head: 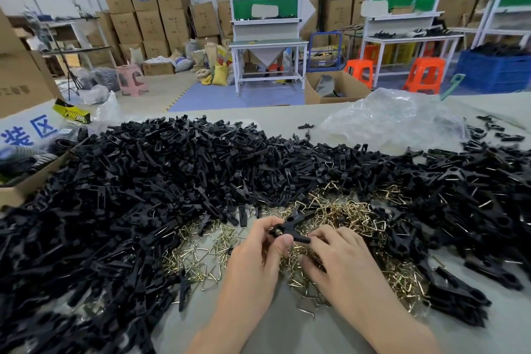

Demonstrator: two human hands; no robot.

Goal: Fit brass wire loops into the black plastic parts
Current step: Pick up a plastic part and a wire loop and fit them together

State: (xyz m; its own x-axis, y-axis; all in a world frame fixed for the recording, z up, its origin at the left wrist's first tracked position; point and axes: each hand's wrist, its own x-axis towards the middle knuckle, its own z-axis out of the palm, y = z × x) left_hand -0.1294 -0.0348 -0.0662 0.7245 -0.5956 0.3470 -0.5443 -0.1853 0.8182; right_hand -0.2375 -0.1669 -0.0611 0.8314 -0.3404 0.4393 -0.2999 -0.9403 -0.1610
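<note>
Near the table's (301, 333) front edge, a left hand (258, 250) and right hand (339, 256) each pinch an end of one black plastic part (290, 229), steadied above the brass wire loops (344, 210), apparently for fitting. Loose black parts (143, 181) are heaped toward the far edge.

Matt black plastic parts (129, 195), shiny brass wire loops (339, 210), smooth grey table (287, 325), crinkled glossy plastic bag (393, 115)
</note>
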